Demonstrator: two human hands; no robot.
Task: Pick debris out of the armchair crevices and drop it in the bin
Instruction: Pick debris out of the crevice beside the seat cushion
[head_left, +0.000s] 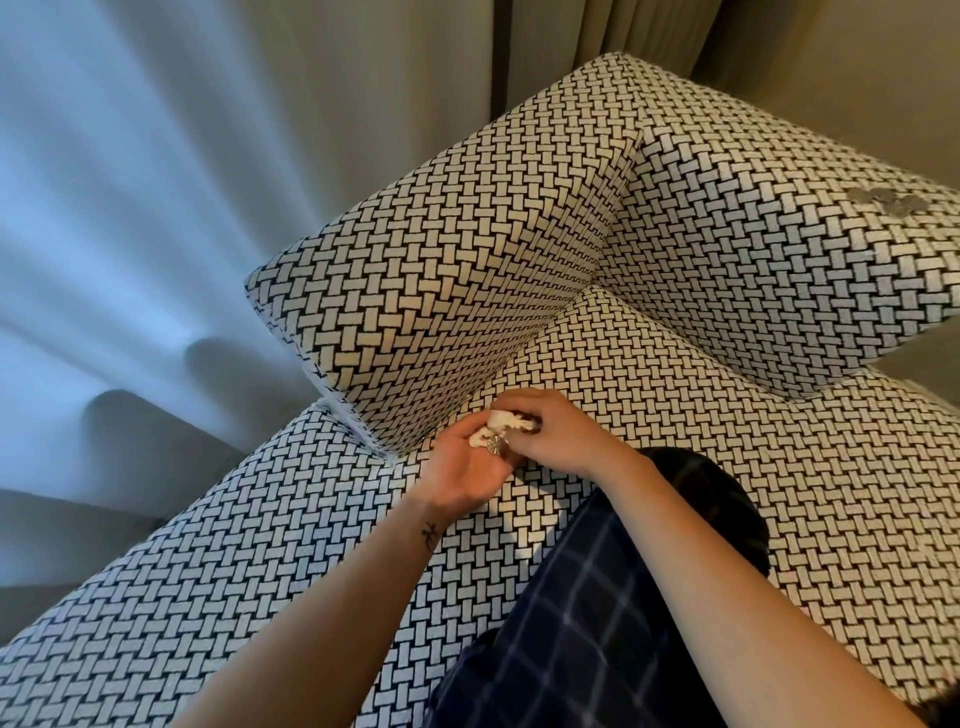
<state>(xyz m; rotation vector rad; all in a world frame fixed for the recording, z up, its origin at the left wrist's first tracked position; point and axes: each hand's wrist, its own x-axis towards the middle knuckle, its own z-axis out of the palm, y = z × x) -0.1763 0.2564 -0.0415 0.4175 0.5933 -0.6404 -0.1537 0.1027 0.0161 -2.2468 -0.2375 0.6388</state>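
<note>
Near the left edge of the black-and-white woven armchair, the left hand sits cupped, palm up, carrying a small round metal coin. The right hand pinches a crumpled white paper scrap. A tilted palm could spill both.

Occluded and unresolved areas

The white scrap and the right hand cover the left hand fingers and the armchair crevice beneath. A round disc on the left palm is too small to identify, as is a dark item under the right fingers. Both forearms and the armchair run off the bottom edge. A grey patch on the upholstery at right is blurred.
</note>
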